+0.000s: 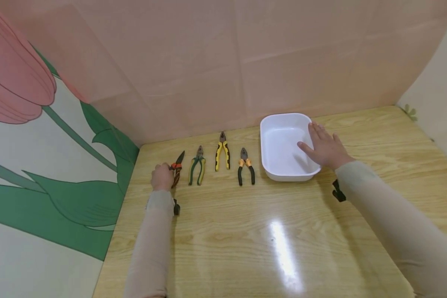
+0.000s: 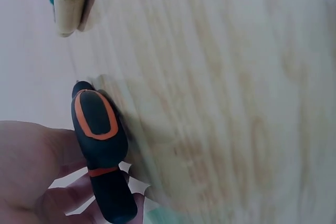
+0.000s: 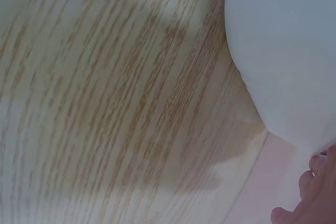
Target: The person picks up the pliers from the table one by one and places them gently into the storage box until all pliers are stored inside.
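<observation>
From where I stand, the person's two hands are well apart over a wood-grained bench (image 1: 223, 215). The left hand (image 1: 162, 177) is at the left end of a row of tools, its fingers curled about the handles of a pointed cutter (image 1: 176, 167). That cutter has a dark tip aimed at the far side and red-orange around its joint; close up, the handle is black with orange trim. Whether it is lifted or resting on the wood, I can't tell.

The right hand (image 1: 325, 147) is over the right side of a white tub (image 1: 283, 154), fingers stretched out and touching the rim, thumb spread over the inside. The tub sits at the far side, right of all the tools.

Between the cutter and the tub lie three more tools, noses far and handles near: green-and-yellow pliers (image 1: 199, 157) just beside the cutter, yellow-and-black pliers (image 1: 222, 144) set a little farther back, then orange-and-black pliers (image 1: 244, 157) near the tub. A pinkish wall covering (image 1: 193, 62) rises behind, and a painted tulip (image 1: 15, 70) fills the left wall.
</observation>
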### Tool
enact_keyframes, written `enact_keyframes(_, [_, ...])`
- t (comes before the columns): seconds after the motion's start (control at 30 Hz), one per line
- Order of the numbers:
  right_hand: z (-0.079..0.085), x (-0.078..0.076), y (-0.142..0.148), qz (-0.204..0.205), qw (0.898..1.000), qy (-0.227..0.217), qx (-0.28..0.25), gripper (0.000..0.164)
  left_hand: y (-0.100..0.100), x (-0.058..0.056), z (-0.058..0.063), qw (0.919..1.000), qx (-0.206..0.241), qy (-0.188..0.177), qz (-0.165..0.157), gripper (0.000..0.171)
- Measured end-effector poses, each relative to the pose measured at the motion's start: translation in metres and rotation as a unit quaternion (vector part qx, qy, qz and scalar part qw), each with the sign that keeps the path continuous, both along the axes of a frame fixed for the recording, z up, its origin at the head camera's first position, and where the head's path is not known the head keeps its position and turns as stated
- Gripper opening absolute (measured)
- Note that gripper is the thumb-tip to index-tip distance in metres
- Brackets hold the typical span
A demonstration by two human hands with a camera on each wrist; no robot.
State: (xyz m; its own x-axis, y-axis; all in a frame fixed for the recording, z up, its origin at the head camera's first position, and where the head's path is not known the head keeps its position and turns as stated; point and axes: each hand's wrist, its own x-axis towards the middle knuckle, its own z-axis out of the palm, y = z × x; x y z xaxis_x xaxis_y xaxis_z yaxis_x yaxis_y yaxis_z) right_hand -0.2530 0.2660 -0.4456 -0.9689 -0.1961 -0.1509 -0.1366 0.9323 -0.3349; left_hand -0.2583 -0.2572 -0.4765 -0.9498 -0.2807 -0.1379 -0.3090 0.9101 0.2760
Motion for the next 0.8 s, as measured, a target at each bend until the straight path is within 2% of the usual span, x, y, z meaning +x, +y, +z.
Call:
enact_keyframes(0.3, [-0.003, -0.002, 0.002, -0.001, 1.000, 0.008, -0.012, 0.098, -0.003, 0.002, 0.003, 0.9992, 0.003, -0.033, -0.021, 0.030])
enact_keyframes(0.53, [-0.003, -0.001, 0.002, -0.004, 1.000, 0.009, -0.017, 0.098, -0.008, 0.002, 0.003, 0.9980, 0.029, -0.029, -0.048, 0.026])
enact_keyframes(0.8, [-0.001, 0.000, 0.000, -0.010, 1.000, 0.008, -0.013, 0.098, -0.016, 0.001, 0.004, 0.9910, 0.121, -0.033, -0.048, 0.033])
